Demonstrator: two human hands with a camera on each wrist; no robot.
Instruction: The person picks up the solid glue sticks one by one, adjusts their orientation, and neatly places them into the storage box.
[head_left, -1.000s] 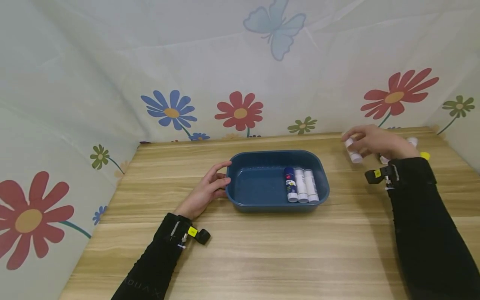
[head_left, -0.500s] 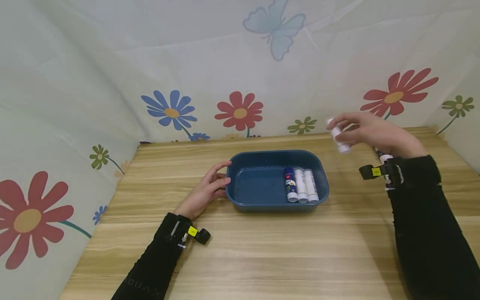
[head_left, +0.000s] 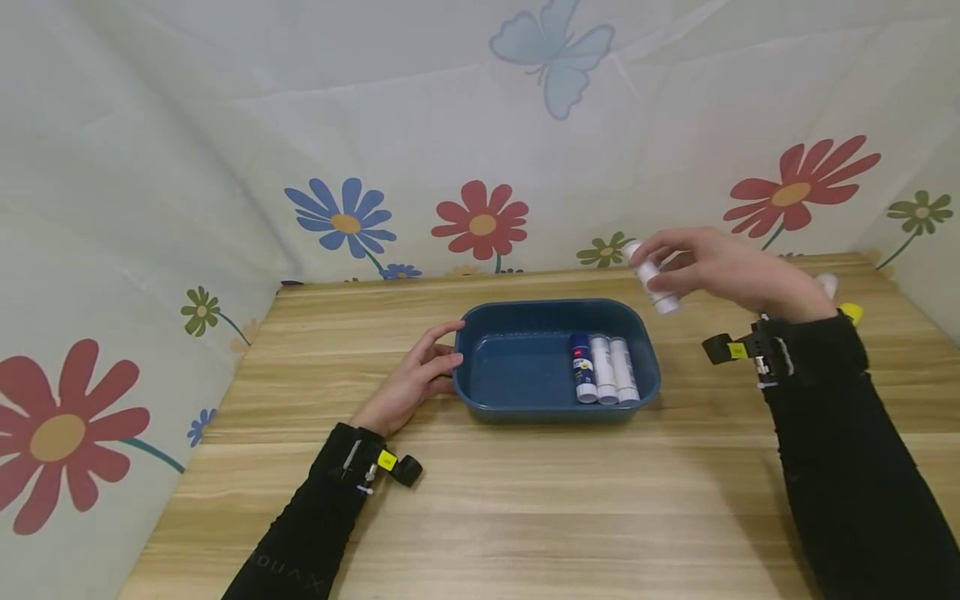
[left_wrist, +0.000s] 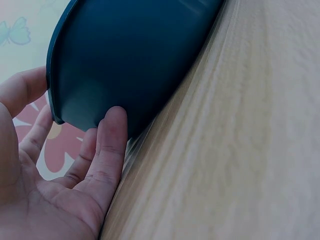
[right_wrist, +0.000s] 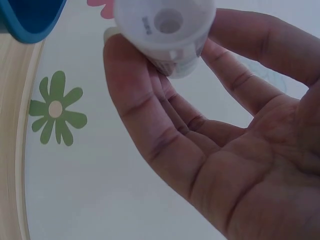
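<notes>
In the head view, my right hand point(head_left: 720, 267) pinches a white glue stick point(head_left: 651, 279) between thumb and fingers. It is tilted and held in the air, behind and right of the blue bin point(head_left: 525, 414). The right wrist view shows the round end of this glue stick point(right_wrist: 165, 30) with a hole in it. My left hand point(head_left: 408, 383) rests against the bin's left end, fingertips touching its outer wall and rim. Inside the bin, at the right, a dark blue glue stick point(head_left: 582, 371) lies beside two white glue sticks point(head_left: 613, 371).
Behind my right wrist, a white object point(head_left: 827, 285) and a yellow object point(head_left: 852, 312) lie partly hidden on the wooden table point(head_left: 525, 508). A flower-printed cloth point(head_left: 420, 125) hangs along the table's back and sides.
My right hand has carried the white glue stick up and left from the table's right side toward the bin. My left hand and the bin have stayed in place.
</notes>
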